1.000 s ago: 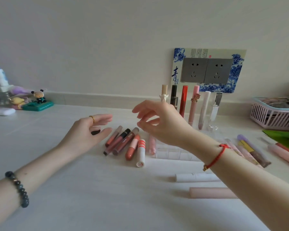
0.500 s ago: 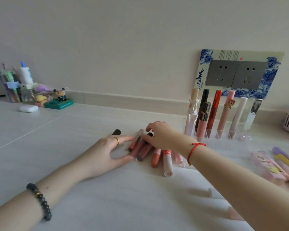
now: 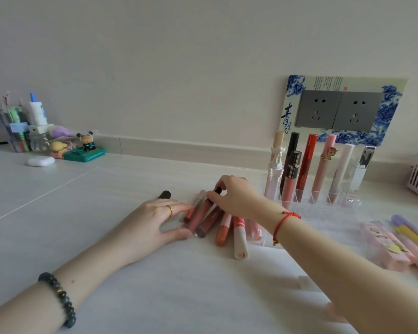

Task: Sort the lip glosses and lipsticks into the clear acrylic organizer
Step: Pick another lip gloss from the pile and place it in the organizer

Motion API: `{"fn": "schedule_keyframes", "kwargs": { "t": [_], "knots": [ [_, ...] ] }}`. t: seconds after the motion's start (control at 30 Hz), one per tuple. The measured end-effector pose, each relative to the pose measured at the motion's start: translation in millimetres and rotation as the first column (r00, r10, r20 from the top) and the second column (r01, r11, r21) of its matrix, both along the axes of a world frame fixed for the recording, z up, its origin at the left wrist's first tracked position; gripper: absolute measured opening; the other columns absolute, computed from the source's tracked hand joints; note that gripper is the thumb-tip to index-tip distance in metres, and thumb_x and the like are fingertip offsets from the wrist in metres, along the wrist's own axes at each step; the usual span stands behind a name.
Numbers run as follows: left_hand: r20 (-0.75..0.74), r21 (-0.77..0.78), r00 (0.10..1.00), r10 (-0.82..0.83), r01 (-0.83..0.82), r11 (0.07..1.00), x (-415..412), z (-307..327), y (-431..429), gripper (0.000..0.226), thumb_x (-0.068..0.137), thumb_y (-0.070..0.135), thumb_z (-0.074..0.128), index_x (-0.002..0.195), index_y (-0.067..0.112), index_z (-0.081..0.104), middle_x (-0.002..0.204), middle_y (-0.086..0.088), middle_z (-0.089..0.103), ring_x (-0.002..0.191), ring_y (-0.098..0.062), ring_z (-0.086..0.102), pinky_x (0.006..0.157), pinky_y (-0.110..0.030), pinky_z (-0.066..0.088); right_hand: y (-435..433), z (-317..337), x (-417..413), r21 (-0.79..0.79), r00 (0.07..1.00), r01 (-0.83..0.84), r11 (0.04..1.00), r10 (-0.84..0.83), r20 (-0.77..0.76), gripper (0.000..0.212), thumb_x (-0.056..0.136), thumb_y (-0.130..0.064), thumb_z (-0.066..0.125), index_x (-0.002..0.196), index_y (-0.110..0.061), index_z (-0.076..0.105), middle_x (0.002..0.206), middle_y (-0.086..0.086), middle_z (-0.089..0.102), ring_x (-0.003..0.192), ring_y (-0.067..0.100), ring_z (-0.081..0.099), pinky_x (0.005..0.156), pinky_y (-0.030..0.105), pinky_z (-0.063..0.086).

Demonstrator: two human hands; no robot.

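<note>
1. Tubes (image 3: 223, 231) lie bunched at the centre of the frame, long axes running from lower left to upper right.
2. Your right hand (image 3: 237, 197) is nearer the work: its fingertips pinch the dark cap end of one rose tube (image 3: 202, 212).
3. Your left hand (image 3: 150, 222) rests spread flat, fingers touching the bunch's left side.
4. The organizer (image 3: 307, 210) stands just right of your right hand. Upright tubes (image 3: 305, 165) fill its back row, and the front cells seem mostly free, though the clear walls blur that.

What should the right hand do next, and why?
Probably lift the black-capped rose-red gloss tube clear of the pile. The right hand pinches its cap, the left hand rests against neighbouring tubes, and the clear acrylic organizer has front slots that look empty.
</note>
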State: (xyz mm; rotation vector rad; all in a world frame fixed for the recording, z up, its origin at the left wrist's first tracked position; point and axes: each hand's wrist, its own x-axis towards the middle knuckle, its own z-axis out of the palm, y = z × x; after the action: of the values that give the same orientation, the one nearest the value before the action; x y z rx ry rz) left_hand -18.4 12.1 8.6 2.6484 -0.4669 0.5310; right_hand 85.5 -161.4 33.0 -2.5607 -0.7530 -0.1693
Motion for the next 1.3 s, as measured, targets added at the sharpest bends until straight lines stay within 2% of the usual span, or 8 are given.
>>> {"fn": "schedule_keyframes", "kwargs": {
  "t": [0.1, 0.23, 0.4, 0.53, 0.73, 0.87, 1.17, 1.3],
  "knots": [
    [0.079, -0.036, 0.997, 0.009, -0.006, 0.999, -3, 2, -6, 0.072, 0.070, 0.074, 0.041, 0.120, 0.025, 0.058, 0.109, 0.023, 0.047, 0.108, 0.002, 0.043, 0.086, 0.009, 0.016, -5, 10, -11, 0.224, 0.999, -0.041, 0.974, 0.038, 0.018, 0.035, 0.086, -0.034, 0.056, 0.111, -0.011, 0.050, 0.095, 0.003, 0.058, 0.091, 0.021, 0.057, 0.071, 0.028, 0.044],
    [0.135, -0.120, 0.990, 0.031, -0.014, 0.993, -6, 4, -22, 0.059, 0.070, 0.057, 0.060, 0.124, 0.034, 0.051, 0.102, 0.020, 0.062, 0.098, -0.005, 0.056, 0.086, -0.003, 0.032, -20, 28, -32, 0.500, 0.991, -0.113, 0.859, 0.133, -0.004, 0.039, 0.082, -0.024, 0.063, 0.116, -0.021, 0.045, 0.085, -0.002, 0.064, 0.077, 0.014, 0.064, 0.072, 0.028, 0.054],
    [0.164, -0.310, 0.986, 0.037, 0.016, 0.951, -11, 13, -60, 0.047, 0.062, 0.064, 0.068, 0.105, 0.063, 0.049, 0.091, 0.035, 0.061, 0.080, -0.007, 0.060, 0.073, -0.011, 0.041, -50, 47, -53, 0.645, 0.969, -0.192, 0.740, 0.247, 0.006, 0.040, 0.080, -0.011, 0.066, 0.113, -0.026, 0.047, 0.082, -0.001, 0.065, 0.068, 0.016, 0.069, 0.068, 0.033, 0.059],
    [0.192, -0.418, 0.981, -0.015, 0.096, 0.903, -1, 23, -87, 0.049, 0.067, 0.038, 0.074, 0.109, 0.049, 0.054, 0.092, 0.031, 0.062, 0.090, 0.013, 0.056, 0.076, 0.003, 0.033, -77, 60, -58, 0.713, 0.970, -0.207, 0.670, 0.235, 0.060, 0.043, 0.078, -0.006, 0.067, 0.113, -0.023, 0.049, 0.083, 0.001, 0.066, 0.068, 0.015, 0.069, 0.062, 0.028, 0.059],
    [0.191, -0.462, 0.972, -0.140, 0.215, 0.861, 25, 40, -124, 0.051, 0.069, 0.027, 0.076, 0.114, 0.039, 0.056, 0.101, 0.024, 0.064, 0.096, 0.007, 0.055, 0.082, -0.004, 0.039, -120, 76, -52, 0.800, 0.986, -0.145, 0.582, 0.156, 0.065, 0.041, 0.076, -0.003, 0.069, 0.109, -0.022, 0.052, 0.083, 0.001, 0.069, 0.072, 0.016, 0.071, 0.061, 0.030, 0.059],
    [0.189, -0.535, 0.975, -0.119, 0.204, 0.820, 43, 40, -136, 0.045, 0.071, 0.026, 0.074, 0.113, 0.028, 0.059, 0.101, 0.016, 0.065, 0.092, 0.003, 0.057, 0.085, -0.014, 0.043, -145, 78, -45, 0.795, 0.993, -0.117, 0.595, 0.060, 0.101, 0.037, 0.075, -0.004, 0.070, 0.104, -0.022, 0.055, 0.086, 0.001, 0.069, 0.074, 0.012, 0.070, 0.062, 0.025, 0.058],
    [0.241, -0.680, 0.970, 0.023, 0.152, 0.717, 60, 29, -137, 0.023, 0.076, 0.023, 0.070, 0.090, 0.039, 0.060, 0.083, 0.013, 0.066, 0.082, -0.006, 0.062, 0.077, -0.020, 0.049, -159, 56, -23, 0.691, 0.990, -0.022, 0.722, -0.080, 0.115, 0.038, 0.074, -0.004, 0.070, 0.102, -0.025, 0.055, 0.086, -0.002, 0.067, 0.077, 0.008, 0.068, 0.071, 0.028, 0.058],
    [0.207, -0.687, 0.978, 0.028, 0.125, 0.716, 62, 25, -135, 0.020, 0.077, 0.022, 0.069, 0.093, 0.033, 0.061, 0.083, 0.011, 0.066, 0.083, -0.009, 0.062, 0.080, -0.026, 0.050, -155, 47, -19, 0.665, 0.991, -0.027, 0.746, -0.068, 0.116, 0.038, 0.074, -0.004, 0.071, 0.102, -0.023, 0.055, 0.083, -0.006, 0.065, 0.071, -0.001, 0.065, 0.063, 0.015, 0.055]
  ]
}}
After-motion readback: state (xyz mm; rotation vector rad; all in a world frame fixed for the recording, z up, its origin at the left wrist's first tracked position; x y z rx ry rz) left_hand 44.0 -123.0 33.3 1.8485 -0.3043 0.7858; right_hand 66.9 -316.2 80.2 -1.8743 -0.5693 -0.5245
